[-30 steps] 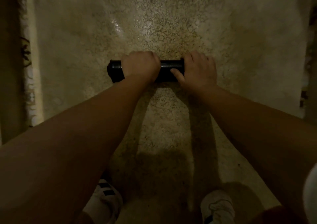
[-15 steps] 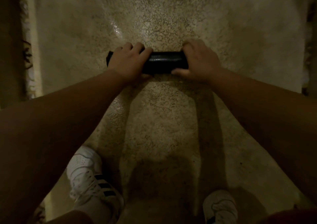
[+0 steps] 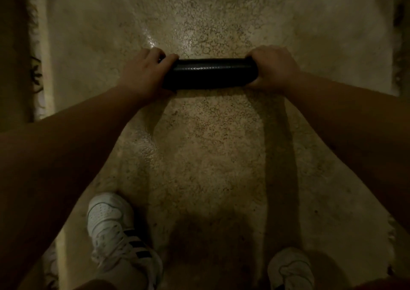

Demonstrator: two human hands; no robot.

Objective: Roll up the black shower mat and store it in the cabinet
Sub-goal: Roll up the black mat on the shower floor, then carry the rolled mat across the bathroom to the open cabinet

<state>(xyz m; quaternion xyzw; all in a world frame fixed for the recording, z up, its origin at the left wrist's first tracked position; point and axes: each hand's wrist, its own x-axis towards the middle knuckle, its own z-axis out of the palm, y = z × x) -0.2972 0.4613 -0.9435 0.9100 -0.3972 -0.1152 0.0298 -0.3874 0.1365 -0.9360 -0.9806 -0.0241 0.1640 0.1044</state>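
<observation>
The black shower mat point(image 3: 210, 74) is a tight, textured roll lying crosswise over the speckled stone floor point(image 3: 206, 145). My left hand point(image 3: 145, 74) is wrapped around its left end, fingers curled over the top. My right hand point(image 3: 274, 67) grips the right end, covering that tip. Only the middle stretch of the roll shows between the two hands. No cabinet is in view.
My two white sneakers stand at the bottom, the left shoe point(image 3: 115, 229) with black stripes, the right shoe point(image 3: 290, 267) partly cut off. A fringed patterned rug edge point(image 3: 36, 67) runs along the left side, and a dark border point(image 3: 399, 34) along the right.
Both hands have slid outward to the ends of the roll, baring its middle. My left foot has stepped forward and the view has drawn closer to the mat.
</observation>
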